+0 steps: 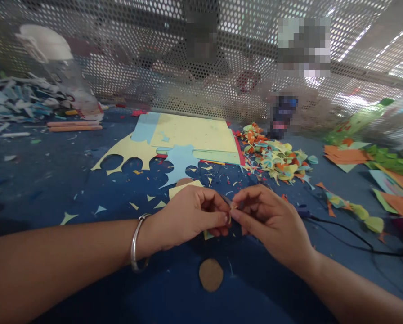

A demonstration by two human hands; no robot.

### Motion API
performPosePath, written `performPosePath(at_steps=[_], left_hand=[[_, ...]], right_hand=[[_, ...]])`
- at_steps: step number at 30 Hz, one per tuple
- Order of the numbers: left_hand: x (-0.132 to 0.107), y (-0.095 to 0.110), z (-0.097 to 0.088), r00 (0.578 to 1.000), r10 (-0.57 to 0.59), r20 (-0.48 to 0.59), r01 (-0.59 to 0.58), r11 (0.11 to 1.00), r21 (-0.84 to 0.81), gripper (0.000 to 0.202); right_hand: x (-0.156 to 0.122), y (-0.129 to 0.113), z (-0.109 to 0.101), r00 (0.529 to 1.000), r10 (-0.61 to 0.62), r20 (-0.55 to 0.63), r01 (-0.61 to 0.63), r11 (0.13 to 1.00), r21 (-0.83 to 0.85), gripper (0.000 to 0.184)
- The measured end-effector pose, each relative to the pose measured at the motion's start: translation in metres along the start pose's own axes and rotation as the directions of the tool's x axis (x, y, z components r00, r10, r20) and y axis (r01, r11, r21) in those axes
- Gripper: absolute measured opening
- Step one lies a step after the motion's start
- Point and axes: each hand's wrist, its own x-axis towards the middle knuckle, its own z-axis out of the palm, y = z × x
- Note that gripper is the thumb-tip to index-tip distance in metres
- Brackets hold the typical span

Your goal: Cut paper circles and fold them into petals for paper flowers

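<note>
Holds a small pale paper piece (230, 219) pinched at the fingertips, between the left hand (188, 215) and the right hand (272, 218), just above the desk (167, 288). Closes on it from 9 o'clock with the left thumb and curled fingers, and from 3 o'clock with the right thumb and forefinger. Looks to be in the middle of fine fingertip shaping, perhaps folding or twisting; cannot tell which, with most of the piece hidden. By judgement, calls next for steady, light pressure from both thumbs and no sudden pull, to avoid tearing or dropping something so slight.

Shows a brown disc (211, 275) flat on the desk between 6 and 7 o'clock from the fingers, apart from both hands. Has a light blue sheet (181, 162) between 10 and 11, a yellow sheet (134, 146) with rounded cut-outs at 10, and a stack of paper (194, 130) farther out at 11. Carries a heap of coloured cuttings (282, 159) between 1 and 2, plus a black cable (343, 228) near 3, beyond the right hand.
</note>
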Motion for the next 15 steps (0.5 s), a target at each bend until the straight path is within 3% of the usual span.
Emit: performPosePath(at_steps=[15], left_hand=[[0.0005,-0.0050,-0.0023,0.992,0.122,0.012,-0.123,0.992,0.022,0.035]], right_hand=[[0.0030,-0.0038,-0.0007,0.999,0.038,-0.026,-0.037,0.999,0.022,0.014]])
